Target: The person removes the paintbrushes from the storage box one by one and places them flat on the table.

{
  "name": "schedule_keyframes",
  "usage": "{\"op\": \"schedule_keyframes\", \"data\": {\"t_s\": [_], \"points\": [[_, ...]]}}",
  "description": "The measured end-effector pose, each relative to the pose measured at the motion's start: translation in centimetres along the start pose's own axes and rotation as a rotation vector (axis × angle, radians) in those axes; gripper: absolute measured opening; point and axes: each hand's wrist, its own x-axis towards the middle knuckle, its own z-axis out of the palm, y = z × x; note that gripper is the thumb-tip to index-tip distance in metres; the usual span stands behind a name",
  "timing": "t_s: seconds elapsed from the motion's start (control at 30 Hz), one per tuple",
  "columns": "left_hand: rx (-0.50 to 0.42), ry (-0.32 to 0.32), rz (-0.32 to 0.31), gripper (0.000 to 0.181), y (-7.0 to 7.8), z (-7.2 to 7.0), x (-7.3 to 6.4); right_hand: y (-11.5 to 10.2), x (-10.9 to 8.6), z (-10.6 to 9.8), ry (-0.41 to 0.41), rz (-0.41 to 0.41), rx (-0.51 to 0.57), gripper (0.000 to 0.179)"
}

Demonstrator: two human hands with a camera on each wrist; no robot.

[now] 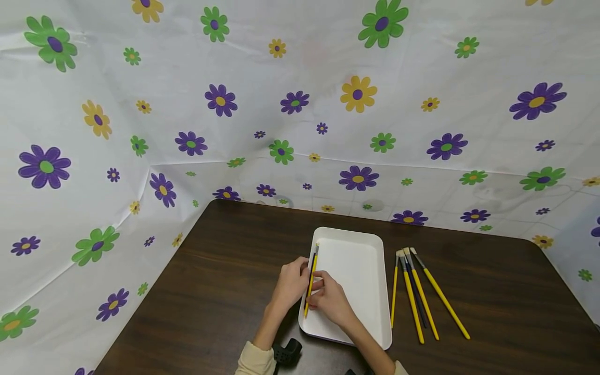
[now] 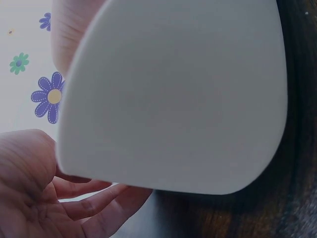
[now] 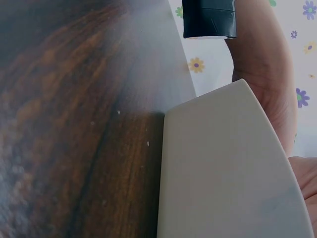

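Note:
A white tray [image 1: 356, 281] lies on the dark table, with a yellow-handled paintbrush [image 1: 313, 271] along its left side. Close beside that brush is a dark-handled one [image 1: 311, 264], partly hidden. My left hand [image 1: 291, 281] is at the tray's left rim, fingertips beside the two brushes; whether it grips one is hidden. Inside the tray, my right hand [image 1: 332, 301] pinches the yellow paintbrush between thumb and fingers. Both wrist views mostly show the tray's outer wall [image 2: 178, 99], with part of a hand [image 2: 74, 203] at the lower left of the left one.
Right of the tray lie several paintbrushes [image 1: 412, 297], mostly yellow-handled and one dark, bristles toward the far side. A black wrist device [image 1: 288, 351] sits by the left sleeve. White cloth with flowers [image 1: 300, 130] hangs behind and to the left of the wooden table [image 1: 225, 291].

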Motion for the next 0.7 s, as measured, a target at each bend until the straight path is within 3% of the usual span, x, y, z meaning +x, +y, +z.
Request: {"op": "schedule_keyframes", "data": {"t_s": [0.43, 0.7], "points": [[-0.006, 0.003, 0.01, 0.024, -0.06, 0.02, -0.06, -0.12, -0.11, -0.22, 0.032, -0.011, -0.049, 0.066], [-0.011, 0.017, 0.028, 0.022, -0.01, -0.04, -0.11, -0.03, -0.01, -0.26, 0.035, 0.005, -0.018, 0.066]]}}
